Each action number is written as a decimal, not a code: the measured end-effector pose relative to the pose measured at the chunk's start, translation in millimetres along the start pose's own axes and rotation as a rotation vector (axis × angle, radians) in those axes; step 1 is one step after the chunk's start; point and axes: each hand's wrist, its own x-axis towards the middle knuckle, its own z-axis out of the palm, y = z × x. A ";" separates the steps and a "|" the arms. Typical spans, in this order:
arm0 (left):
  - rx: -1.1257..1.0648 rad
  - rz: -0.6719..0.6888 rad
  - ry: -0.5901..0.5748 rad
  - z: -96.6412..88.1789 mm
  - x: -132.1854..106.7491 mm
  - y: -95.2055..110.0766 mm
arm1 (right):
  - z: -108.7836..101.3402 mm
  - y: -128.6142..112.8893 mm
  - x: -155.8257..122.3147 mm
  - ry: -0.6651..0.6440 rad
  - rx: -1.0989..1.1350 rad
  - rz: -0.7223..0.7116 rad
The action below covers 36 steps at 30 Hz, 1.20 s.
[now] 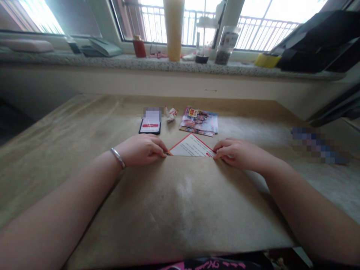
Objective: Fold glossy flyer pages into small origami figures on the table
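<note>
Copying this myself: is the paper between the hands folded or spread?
Folded: the paper shows as a triangle, its long straight edge running between the left hand and right hand.

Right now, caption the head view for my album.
Left hand and right hand pinch a paper triangle, printed leaflets lying beyond.

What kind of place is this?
Probably a room in a home, at a table by a window. Signs: a stone windowsill crowded with bottles and odds and ends, a railing outside, and a phone on the table.
</note>
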 end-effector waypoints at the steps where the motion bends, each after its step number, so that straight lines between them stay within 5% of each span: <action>1: -0.009 0.001 -0.001 0.2 -0.2 -1.3 | 0.1 3.1 -1.9 0.004 0.016 -0.006; 18: -0.094 -0.003 0.025 3.9 -2.3 -9.3 | -5.8 11.6 -12.2 -0.019 0.047 0.069; 26: 0.057 -0.308 0.101 17.5 14.5 22.7 | 4.4 -1.2 1.0 0.066 -0.017 0.309; 36: 0.105 -0.320 0.139 32.6 22.7 32.8 | 27.4 -12.1 18.4 0.226 0.089 0.280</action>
